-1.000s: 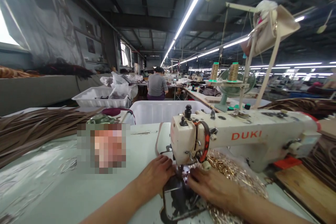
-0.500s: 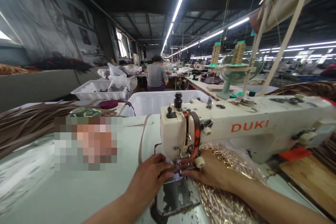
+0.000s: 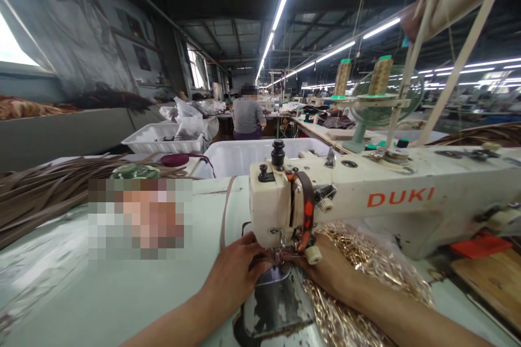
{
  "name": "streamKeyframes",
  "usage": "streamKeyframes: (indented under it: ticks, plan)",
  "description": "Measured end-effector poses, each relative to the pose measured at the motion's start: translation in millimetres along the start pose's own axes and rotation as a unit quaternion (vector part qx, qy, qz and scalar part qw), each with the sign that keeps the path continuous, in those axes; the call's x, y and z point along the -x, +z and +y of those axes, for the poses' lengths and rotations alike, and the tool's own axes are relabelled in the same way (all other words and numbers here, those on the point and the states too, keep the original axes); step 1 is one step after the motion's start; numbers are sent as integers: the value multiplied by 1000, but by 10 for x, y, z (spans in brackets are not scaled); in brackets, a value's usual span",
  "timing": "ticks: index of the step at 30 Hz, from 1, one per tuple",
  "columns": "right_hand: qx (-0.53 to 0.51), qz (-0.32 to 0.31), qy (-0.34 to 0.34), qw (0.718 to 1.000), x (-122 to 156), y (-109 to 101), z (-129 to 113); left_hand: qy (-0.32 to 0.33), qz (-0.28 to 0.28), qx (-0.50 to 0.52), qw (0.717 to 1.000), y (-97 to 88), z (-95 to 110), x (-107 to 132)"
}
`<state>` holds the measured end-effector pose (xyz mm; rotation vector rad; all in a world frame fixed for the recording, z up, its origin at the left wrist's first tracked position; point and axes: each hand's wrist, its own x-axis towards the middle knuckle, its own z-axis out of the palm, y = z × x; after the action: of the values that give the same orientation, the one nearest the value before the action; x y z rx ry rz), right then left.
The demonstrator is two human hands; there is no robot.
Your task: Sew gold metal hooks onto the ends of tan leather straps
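My left hand (image 3: 240,263) is closed in a pinch just left of the presser foot (image 3: 279,256) of a cream sewing machine (image 3: 342,190). A thin brown leather strap (image 3: 227,211) runs down the green table to this hand, whose fingers grip it by the needle. My right hand (image 3: 321,263) reaches in from the right, fingers bent close to the foot; the machine head partly covers them, and what they pinch is hidden. Below the foot is a worn metal plate (image 3: 279,303). A clear bag of gold metal hardware (image 3: 350,303) lies under my right forearm.
Bundled brown straps (image 3: 52,190) lie at the left, beside a blurred patch (image 3: 142,217). White plastic bins (image 3: 220,154) stand behind the machine. Thread cones (image 3: 380,76) and a green fan (image 3: 360,130) are at the back right. A person (image 3: 247,116) sits farther off.
The view has shifted slightly, so the machine's arm appears farther right. Both hands stay at the presser foot; the right fingers are now more hidden behind the machine head.
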<state>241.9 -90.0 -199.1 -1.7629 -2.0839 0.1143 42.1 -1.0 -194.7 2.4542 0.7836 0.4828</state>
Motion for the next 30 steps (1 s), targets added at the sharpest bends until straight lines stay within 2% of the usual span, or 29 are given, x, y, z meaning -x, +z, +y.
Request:
streamKeyframes:
  ticks: [17, 24, 30]
  plan:
    - [76, -2, 7, 997, -28, 12, 7, 2, 11, 18, 1000, -10, -72, -84]
    - [69, -9, -4, 998, -21, -2, 17, 61, -24, 61, 996, -46, -105, -90]
    - [64, -8, -8, 998, -3, -10, 1, 73, -38, 70, 994, -76, -106, -85]
